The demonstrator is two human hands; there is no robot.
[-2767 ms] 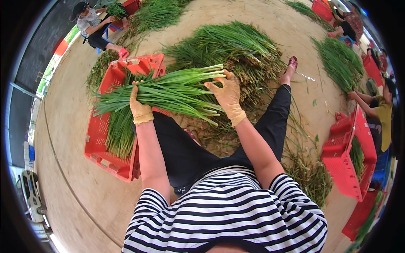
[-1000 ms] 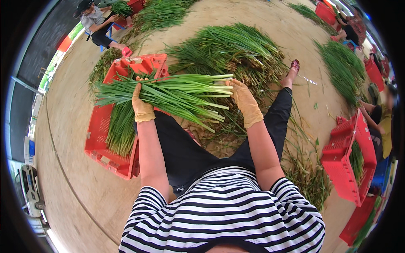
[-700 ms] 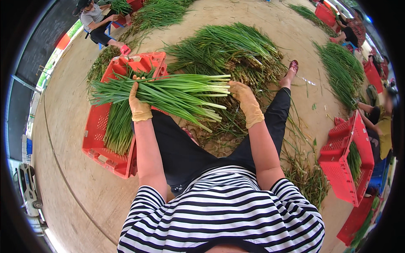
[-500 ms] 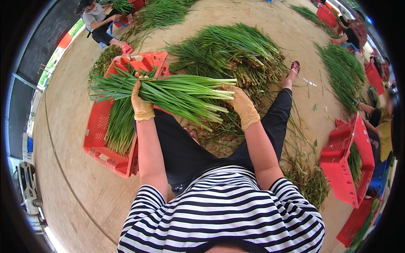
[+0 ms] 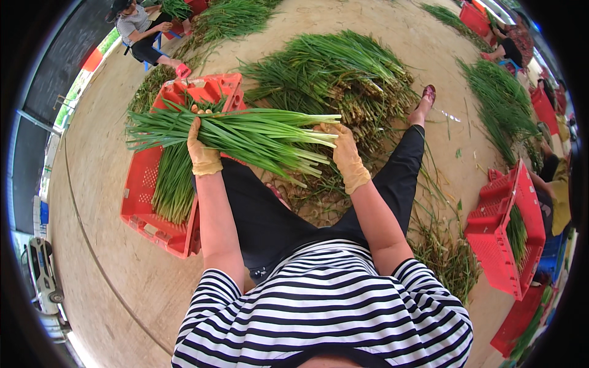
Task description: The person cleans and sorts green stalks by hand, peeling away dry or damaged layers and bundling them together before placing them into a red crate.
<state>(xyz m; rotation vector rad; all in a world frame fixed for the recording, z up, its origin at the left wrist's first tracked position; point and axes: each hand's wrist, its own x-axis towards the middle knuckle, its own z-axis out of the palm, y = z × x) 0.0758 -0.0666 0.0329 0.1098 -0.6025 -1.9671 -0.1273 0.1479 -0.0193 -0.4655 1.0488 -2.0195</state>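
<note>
A bunch of long green chives [image 5: 261, 132] lies across in front of me, leaf tips to the left and pale stem ends to the right. My gloved left hand [image 5: 202, 152] is closed round its leafy part, with fingertips showing on the far side. At the stem ends, my gloved right hand [image 5: 346, 154] has its fingers curled against the pale stalks; part of that grip is hidden. Below the bunch, on my left, a red plastic crate [image 5: 136, 190] holds more chives [image 5: 172, 190], their stems toward me.
A big heap of chives [image 5: 343, 67] lies on the floor ahead, beyond my knees. Plant scraps [image 5: 445, 264] are strewn at my right. Another red crate [image 5: 494, 236] stands tilted further right. A seated person [image 5: 138, 27] works far left; others sit along the right edge.
The bunch and both hands have shifted slightly to the left. My right hand has turned a little, its fingers still by the stem ends.
</note>
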